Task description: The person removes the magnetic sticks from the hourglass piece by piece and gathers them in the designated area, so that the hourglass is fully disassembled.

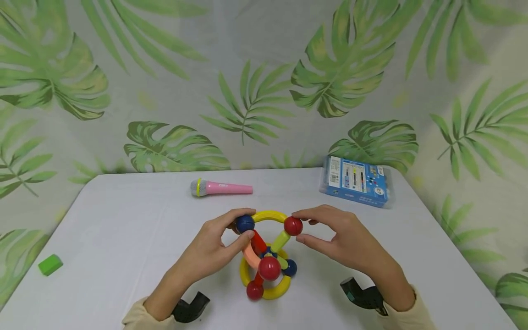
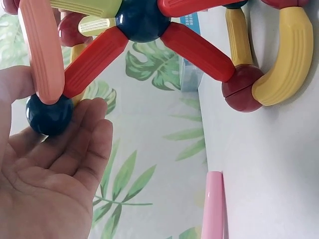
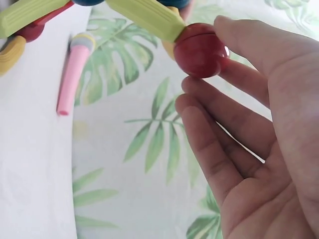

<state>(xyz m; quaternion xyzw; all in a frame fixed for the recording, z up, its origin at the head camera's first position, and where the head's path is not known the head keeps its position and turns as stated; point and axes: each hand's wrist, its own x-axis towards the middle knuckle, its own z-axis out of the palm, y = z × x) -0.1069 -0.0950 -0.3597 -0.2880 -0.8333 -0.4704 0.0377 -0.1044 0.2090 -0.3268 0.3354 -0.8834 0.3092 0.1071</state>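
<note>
A structure of magnetic balls and rods stands on the table, a lower ring of yellow curved rods [image 1: 277, 292] joined by straight rods through a central blue ball [image 2: 143, 19] to upper balls. My left hand [image 1: 211, 247] pinches the upper left blue ball [image 1: 245, 223] between thumb and fingers. At the upper right, my right hand [image 1: 344, 236] holds a red ball [image 3: 200, 50] lightly with thumb and index finger, its other fingers loosely bent. A yellow curved rod [image 1: 269, 216] bridges these two balls. The salmon curved rod [image 2: 42, 52] runs from the blue ball toward the front red ball [image 1: 269, 268].
A pink toy microphone [image 1: 228, 188] lies behind the structure. The blue boxed set [image 1: 356, 181] sits at the back right of the white table [image 1: 136, 215]. A green block [image 1: 50, 265] lies near the left edge. Leaf-patterned cloth [image 1: 264, 91] hangs behind.
</note>
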